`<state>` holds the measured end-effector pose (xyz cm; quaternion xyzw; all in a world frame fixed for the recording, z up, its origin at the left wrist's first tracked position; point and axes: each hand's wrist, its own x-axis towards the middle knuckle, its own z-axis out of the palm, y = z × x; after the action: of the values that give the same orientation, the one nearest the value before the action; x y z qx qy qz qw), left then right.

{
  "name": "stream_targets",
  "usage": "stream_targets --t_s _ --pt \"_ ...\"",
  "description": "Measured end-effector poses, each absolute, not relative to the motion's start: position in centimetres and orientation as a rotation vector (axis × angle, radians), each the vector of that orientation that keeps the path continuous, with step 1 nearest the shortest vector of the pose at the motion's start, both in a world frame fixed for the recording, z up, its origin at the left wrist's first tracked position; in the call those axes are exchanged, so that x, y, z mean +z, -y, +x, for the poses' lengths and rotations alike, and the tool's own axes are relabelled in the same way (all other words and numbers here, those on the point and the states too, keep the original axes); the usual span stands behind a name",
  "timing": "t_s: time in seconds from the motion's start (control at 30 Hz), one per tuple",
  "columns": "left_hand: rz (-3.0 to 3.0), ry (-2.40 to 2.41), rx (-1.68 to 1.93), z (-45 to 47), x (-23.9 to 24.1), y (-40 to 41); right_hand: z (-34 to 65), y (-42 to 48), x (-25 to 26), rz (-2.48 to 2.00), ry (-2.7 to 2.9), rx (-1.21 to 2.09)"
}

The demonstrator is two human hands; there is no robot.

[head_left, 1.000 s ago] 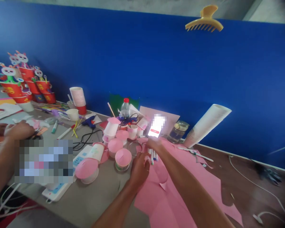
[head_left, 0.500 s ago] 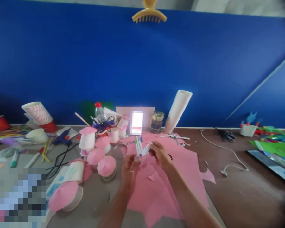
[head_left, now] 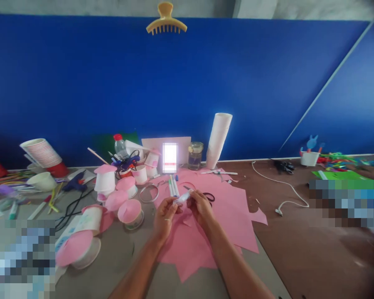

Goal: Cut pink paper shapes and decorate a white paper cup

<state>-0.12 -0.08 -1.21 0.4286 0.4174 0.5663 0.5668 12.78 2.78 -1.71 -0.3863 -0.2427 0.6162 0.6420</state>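
Observation:
Both my hands meet above the pink paper sheet at the table's middle. My left hand and my right hand pinch the two ends of a white marker held level between them. Just behind the marker lie a few more markers on the pink paper. Black scissors rest right of my right hand.
Pink-topped paper cups crowd the left. A wire ring, a lit phone, a glass jar and a leaning stack of white cups stand behind. A white cable trails right. A blue wall backs the table.
The view has swung right and steadied. My right hand picked one marker out of the bunch, and both hands now hold it lower and nearer to me.

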Motion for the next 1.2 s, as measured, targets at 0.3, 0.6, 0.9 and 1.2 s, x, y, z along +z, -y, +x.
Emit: stream_targets --t_s 0.3,0.6,0.9,1.2 --pt "0.971 -0.940 1.331 -0.2 -2.0 -0.2 12.7 -2.8 -2.0 -0.935 0.577 1.223" --pt "1.021 -1.041 1.340 -0.2 -1.5 -0.3 12.7 -2.9 -2.3 -1.037 0.759 0.921" --pt "1.199 -1.149 1.342 -0.1 -1.2 -0.1 12.1 -2.1 -2.5 -1.070 0.979 0.730" --pt "1.381 -1.267 1.343 -0.5 -1.9 0.0 11.2 -1.8 -3.2 -1.076 0.882 0.799"
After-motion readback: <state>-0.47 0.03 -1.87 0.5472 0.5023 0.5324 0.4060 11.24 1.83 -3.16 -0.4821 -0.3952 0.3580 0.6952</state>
